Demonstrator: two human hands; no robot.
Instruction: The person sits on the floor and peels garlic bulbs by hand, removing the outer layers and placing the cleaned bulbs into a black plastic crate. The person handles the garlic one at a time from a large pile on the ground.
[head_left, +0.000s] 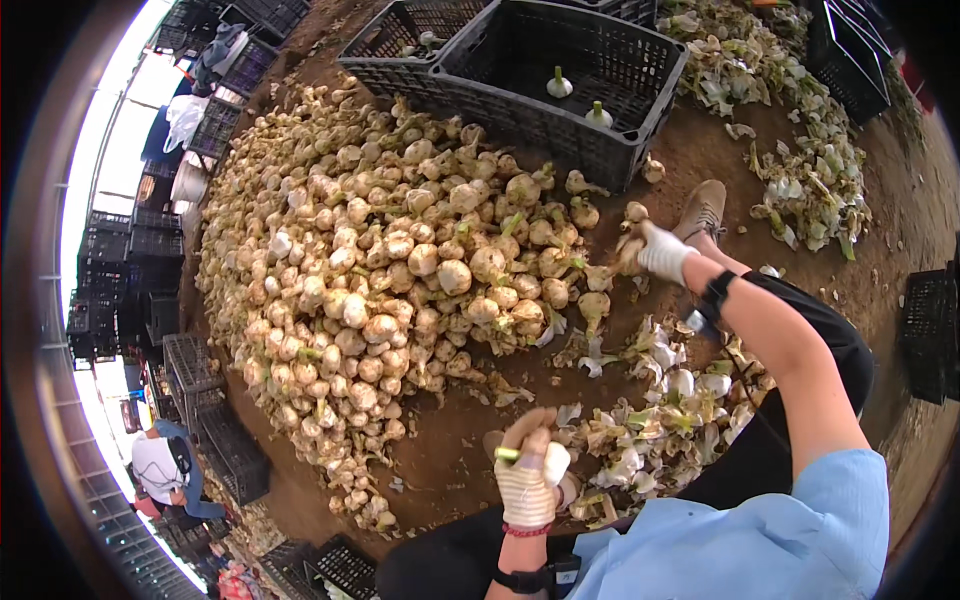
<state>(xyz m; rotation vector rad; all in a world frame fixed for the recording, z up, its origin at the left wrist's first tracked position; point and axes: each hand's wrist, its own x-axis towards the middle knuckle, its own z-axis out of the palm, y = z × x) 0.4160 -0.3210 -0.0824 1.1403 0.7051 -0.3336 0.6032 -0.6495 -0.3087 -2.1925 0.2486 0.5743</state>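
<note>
My left hand (531, 476), in a striped white glove with brown fingers, is closed around a peeled white garlic bulb (556, 463) with a short green stem. Farther up, my gloved right hand (654, 251) is at the edge of a large heap of unpeeled garlic bulbs (420, 259). Its fingers are blurred, so a hold cannot be made out. One soiled bulb (636, 212) lies right by its fingers. Loose garlic skins (652, 435) are piled between my legs. Beyond the heap, a black plastic crate (525, 105) has trimmed garlic bulbs (559, 84) in it.
Another black crate (360, 64) with a few bulbs adjoins the first. More peelings (810, 165) cover the ground at upper right. A crate (930, 334) stands at the right edge. Stacked crates (105, 277) line the left side, where another person (161, 465) is bent over.
</note>
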